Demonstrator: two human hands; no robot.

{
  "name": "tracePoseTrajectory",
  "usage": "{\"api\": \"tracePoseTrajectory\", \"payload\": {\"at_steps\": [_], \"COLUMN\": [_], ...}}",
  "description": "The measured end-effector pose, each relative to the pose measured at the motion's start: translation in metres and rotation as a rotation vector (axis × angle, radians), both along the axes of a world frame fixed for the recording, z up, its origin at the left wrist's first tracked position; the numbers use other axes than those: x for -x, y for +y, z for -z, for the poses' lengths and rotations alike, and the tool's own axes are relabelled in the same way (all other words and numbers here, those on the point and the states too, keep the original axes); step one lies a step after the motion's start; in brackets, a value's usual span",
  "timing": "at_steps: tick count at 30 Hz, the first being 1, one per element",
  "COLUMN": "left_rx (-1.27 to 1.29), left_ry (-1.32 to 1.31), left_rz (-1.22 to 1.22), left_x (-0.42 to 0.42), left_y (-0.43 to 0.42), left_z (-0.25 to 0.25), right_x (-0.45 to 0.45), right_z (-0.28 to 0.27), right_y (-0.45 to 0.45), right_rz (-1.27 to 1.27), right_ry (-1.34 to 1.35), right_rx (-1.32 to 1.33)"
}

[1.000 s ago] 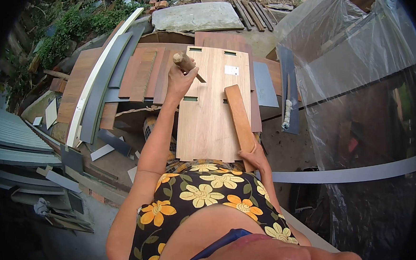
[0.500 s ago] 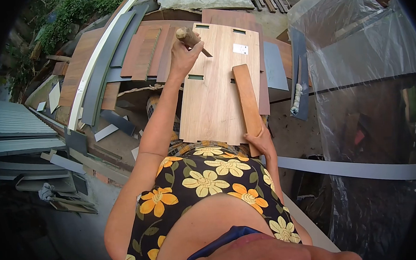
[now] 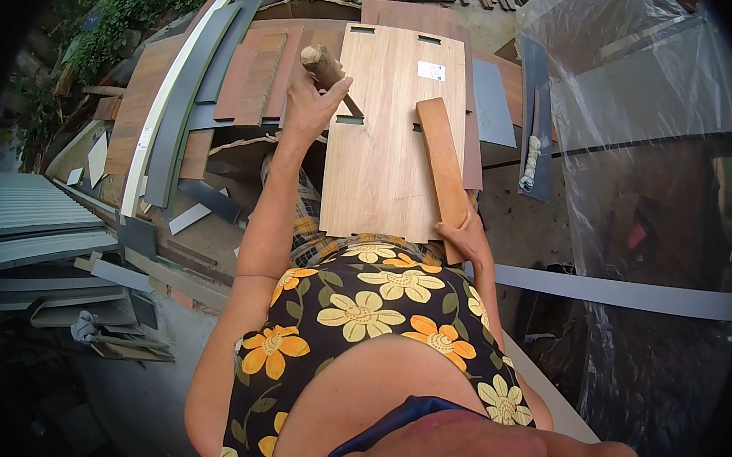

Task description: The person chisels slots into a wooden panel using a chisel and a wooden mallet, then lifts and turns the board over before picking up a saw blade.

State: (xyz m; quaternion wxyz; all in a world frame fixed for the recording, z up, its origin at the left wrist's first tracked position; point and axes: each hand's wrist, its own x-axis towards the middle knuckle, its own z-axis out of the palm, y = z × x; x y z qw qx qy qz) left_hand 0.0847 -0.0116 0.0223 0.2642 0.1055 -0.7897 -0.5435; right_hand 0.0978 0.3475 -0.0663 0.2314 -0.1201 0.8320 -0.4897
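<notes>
The chisel (image 3: 353, 106), its tip beside a slot (image 3: 349, 120) near the pale board's (image 3: 379, 165) left edge, looks stiff; the left hand (image 3: 312, 106) grips its handle (image 3: 320, 62), likely the best hold. The right hand (image 3: 468, 232) clasps a wooden bar (image 3: 440, 157).

The pale board (image 3: 379, 169) looks like smooth, fine-grained wood or laminate; towards its one o'clock the label (image 3: 431, 71) seems matt white paper; the long block (image 3: 441, 153) is orange-brown wood, smooth-faced; the chisel (image 3: 321, 63) has a rough, worn wooden handle and a dull, dark metal blade; the sheeting (image 3: 659, 85) at two o'clock is creased, glossy clear plastic; the flowered garment (image 3: 361, 314) is matt printed cloth.
</notes>
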Motion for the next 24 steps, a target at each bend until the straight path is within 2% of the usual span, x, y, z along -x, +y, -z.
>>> {"api": "tracePoseTrajectory", "payload": {"at_steps": [24], "left_rx": [0.108], "left_ry": [-0.182], "left_rz": [-0.052], "left_x": [-0.003], "left_y": [0.009], "left_z": [0.008], "right_x": [0.002], "right_z": [-0.007], "right_y": [-0.001], "right_rz": [-0.005], "right_ry": [-0.039], "right_rx": [-0.104]}}
